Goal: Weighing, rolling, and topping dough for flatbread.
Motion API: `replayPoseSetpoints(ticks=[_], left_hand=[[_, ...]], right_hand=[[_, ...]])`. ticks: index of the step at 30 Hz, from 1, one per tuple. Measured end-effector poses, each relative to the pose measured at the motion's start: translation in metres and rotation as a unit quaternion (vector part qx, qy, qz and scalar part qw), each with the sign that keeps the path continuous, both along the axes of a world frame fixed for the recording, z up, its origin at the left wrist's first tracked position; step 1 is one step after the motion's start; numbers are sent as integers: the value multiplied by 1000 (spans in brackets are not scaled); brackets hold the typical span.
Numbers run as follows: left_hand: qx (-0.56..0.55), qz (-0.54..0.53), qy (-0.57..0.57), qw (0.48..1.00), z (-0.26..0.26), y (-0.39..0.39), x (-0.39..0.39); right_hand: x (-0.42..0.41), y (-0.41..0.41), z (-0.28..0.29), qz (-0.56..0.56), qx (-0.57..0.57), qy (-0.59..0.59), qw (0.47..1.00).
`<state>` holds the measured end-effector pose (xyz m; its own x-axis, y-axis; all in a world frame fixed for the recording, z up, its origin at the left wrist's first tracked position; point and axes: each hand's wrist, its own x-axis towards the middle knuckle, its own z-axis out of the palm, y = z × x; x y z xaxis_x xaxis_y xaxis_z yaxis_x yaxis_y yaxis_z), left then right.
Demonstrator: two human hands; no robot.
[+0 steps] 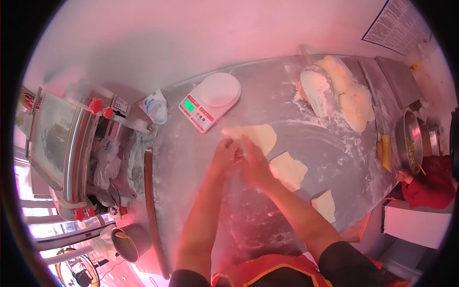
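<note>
My left hand [226,154] and my right hand [254,161] meet at the near edge of a flattened piece of dough [263,138], their fingers bent and close together. Whether they pinch the dough or something small between them is blurred. Right of my right hand lies a second dough piece [289,171], and a smaller one [324,205] is beyond my right forearm. A white digital kitchen scale [211,100] with a lit display and a bare platform stands just past the hands. A large mass of dough [353,97] rests at the back right beside a flour-covered scoop [317,89].
A dough sheeter [75,150] with red knobs stands left. A long wooden strip [150,201] borders the floury metal table [186,172]. A plastic bag [155,107] lies behind. At right are a yellow-handled tool [386,152], a metal bowl [408,140] and another person's red sleeve [428,186].
</note>
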<state>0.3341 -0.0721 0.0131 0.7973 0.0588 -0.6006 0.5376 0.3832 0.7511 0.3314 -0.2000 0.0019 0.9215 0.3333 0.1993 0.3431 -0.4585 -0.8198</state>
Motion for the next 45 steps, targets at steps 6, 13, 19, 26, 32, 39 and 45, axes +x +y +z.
replayPoseSetpoints(ticks=[6, 13, 19, 26, 32, 39, 45], left_hand=[[232, -30, -142, 962, -11, -33, 2], [275, -8, -61, 959, -64, -37, 11], [361, -9, -85, 929, -31, -52, 16], [601, 25, -178, 779, -51, 6, 22], [648, -82, -157, 741, -57, 7, 32], [555, -39, -132, 820, -26, -11, -6], [443, -55, -189, 875, -24, -58, -54]], right_hand=[[32, -61, -15, -101, -39, 87, 990], [23, -52, -25, -32, -146, -62, 987], [33, -63, -26, -104, -94, -66, 988], [36, -68, -23, -147, 11, 74, 986], [30, -92, -26, -173, -24, -20, 984], [-12, -161, -23, -244, -48, 59, 967], [-37, -171, -41, -228, -95, 47, 968]])
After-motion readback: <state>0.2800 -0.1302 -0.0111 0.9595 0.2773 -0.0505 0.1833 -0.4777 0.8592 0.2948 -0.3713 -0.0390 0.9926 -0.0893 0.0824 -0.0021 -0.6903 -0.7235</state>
